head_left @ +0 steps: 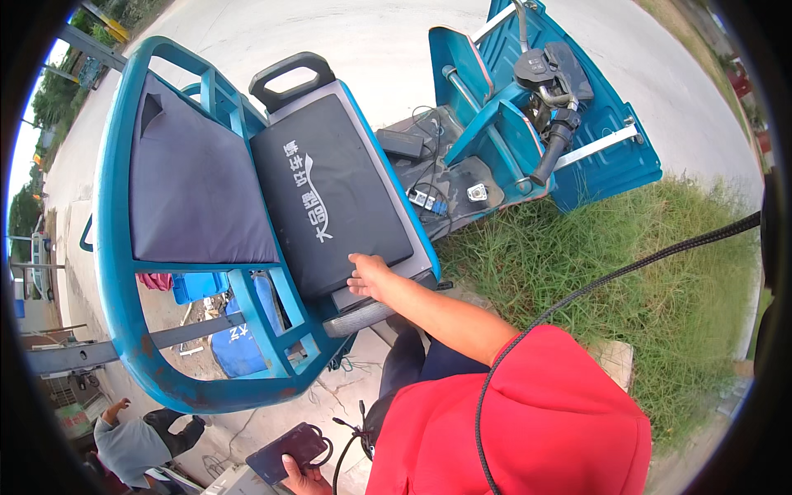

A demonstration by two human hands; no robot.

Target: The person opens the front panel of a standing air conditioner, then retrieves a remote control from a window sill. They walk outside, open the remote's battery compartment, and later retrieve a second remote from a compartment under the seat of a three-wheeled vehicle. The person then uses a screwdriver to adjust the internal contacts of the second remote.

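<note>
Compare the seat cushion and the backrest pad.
1. The seat cushion is black with white markings; the backrest pad is plain grey.
2. The backrest pad has a torn-looking flap near an upper corner; the seat cushion shows no visible tear.
3. The seat cushion has a light-grey surround; the backrest pad sits inside a teal frame.
Shared: both are roughly four-sided panels.

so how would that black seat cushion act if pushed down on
The black seat cushion would probably give a little, since it looks padded. Its smooth surface may feel somewhat slippery to the right hand. Being broad and flat, it seems unlikely to roll.
</note>
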